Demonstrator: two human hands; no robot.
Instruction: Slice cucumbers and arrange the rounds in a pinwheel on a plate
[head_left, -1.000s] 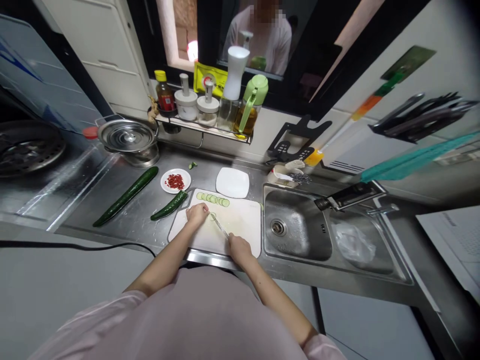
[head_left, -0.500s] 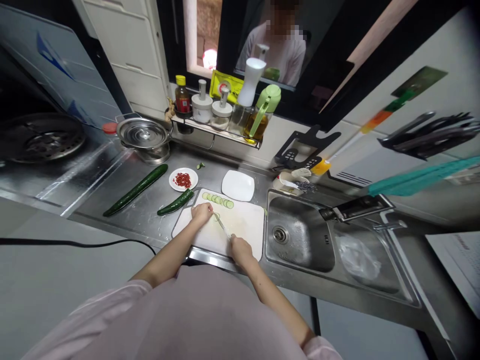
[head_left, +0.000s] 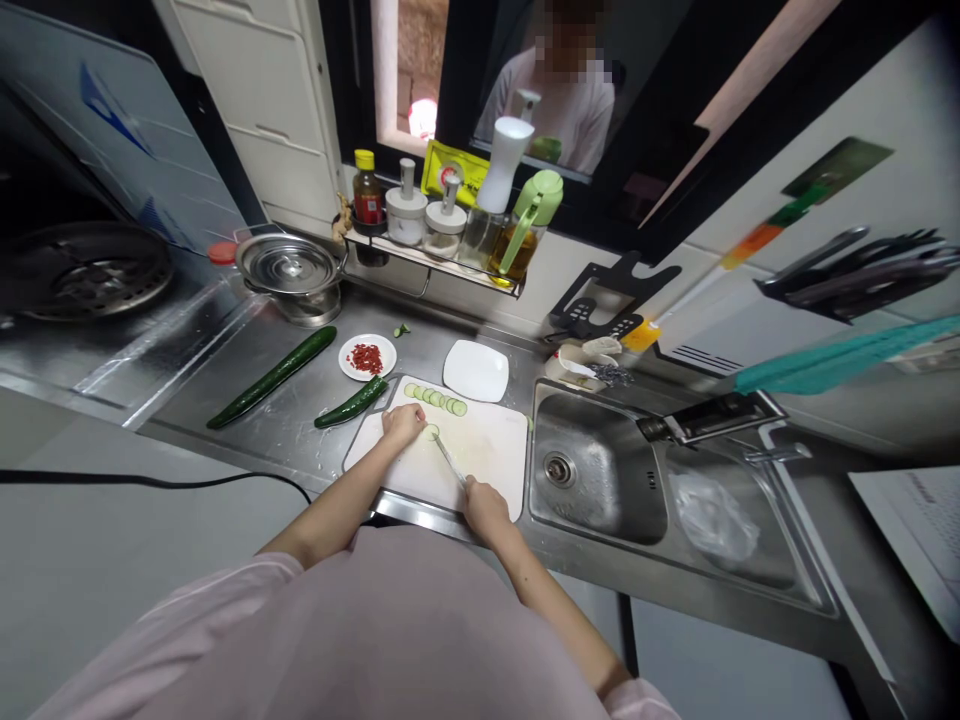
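Note:
My right hand (head_left: 486,508) is closed around the handle of a knife (head_left: 451,463), its blade reaching up and left across the white cutting board (head_left: 480,450). At the blade's tip lies a round cucumber slice (head_left: 431,432). My left hand (head_left: 405,424) rests on the board's left part with curled fingers close beside that slice; whatever they may pinch is too small to make out. A row of cucumber slices (head_left: 435,399) lies along the far side of the board. Left of it are a cut piece of cucumber (head_left: 351,404) and a long whole cucumber (head_left: 273,378).
Behind the board stand a white plate (head_left: 475,370) and a small plate (head_left: 349,364) of chopped red pieces. A steel sink (head_left: 600,500) adjoins on the right. Bottles and jars fill a rack (head_left: 431,258) at the back wall. Left stands a steel pot (head_left: 289,272).
The knife's tip has drawn slightly away from my left fingers, and the cucumber slice between them shows more fully. Both hands stay at nearly the same spots.

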